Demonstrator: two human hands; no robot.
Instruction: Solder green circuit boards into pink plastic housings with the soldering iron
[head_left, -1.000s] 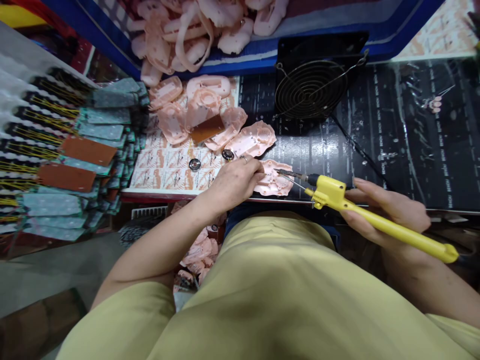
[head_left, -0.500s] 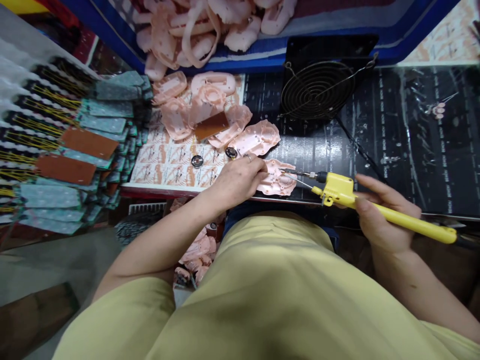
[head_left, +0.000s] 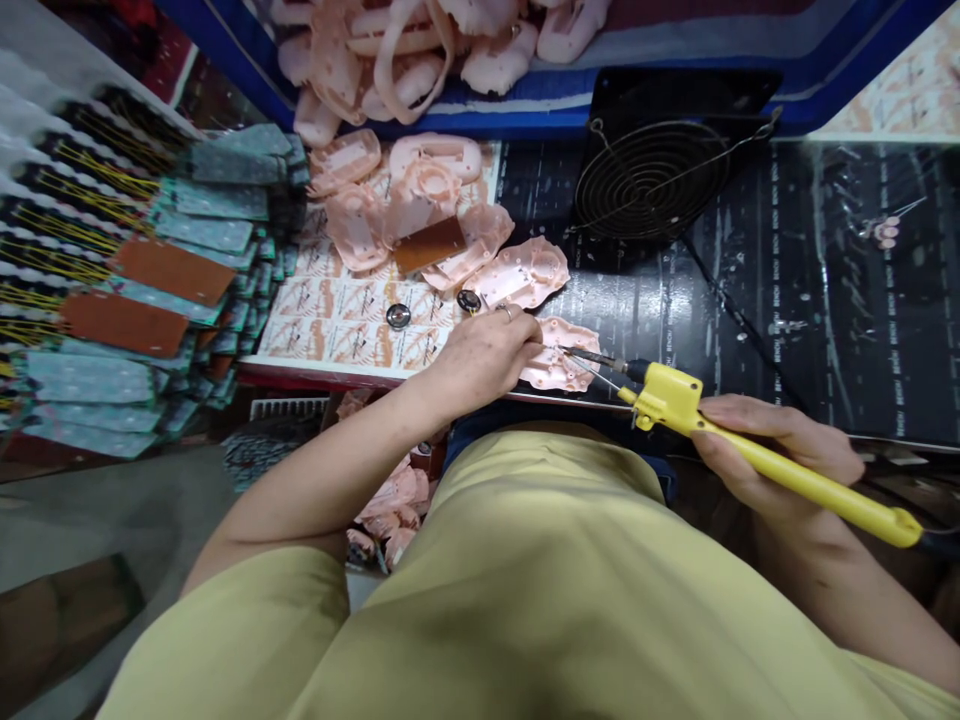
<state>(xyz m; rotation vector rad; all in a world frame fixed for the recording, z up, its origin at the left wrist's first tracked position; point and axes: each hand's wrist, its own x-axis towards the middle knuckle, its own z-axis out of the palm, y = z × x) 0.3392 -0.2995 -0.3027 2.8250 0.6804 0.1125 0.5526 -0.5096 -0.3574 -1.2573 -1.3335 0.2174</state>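
Observation:
My right hand [head_left: 780, 450] is wrapped round a yellow soldering iron [head_left: 671, 400] with a solder feed tube at its front. The iron's tip and the thin feed tube point left, over a pink plastic shell [head_left: 562, 365] at the table's near edge. My left hand [head_left: 491, 350], with a ring on one finger, is closed at the left end of this shell; its fingertips are partly hidden. Just beyond the left hand lies a small round speaker [head_left: 469, 301] beside another pink shell [head_left: 529, 272]. A second small speaker [head_left: 398, 316] rests farther left.
Several pink shells and a brown board [head_left: 430, 246] lie behind the hands. Stacked green circuit boards [head_left: 90, 380] with yellow wires fill the left. A black fan [head_left: 652, 180] stands at the back, before a blue bin [head_left: 525, 125] of pink parts. Its cable [head_left: 727, 300] crosses the black tabletop.
The rear end of the soldering iron has swung down toward me, so the iron slants more steeply. My right hand's fingers have closed nearer round it. The left hand stays at the shell.

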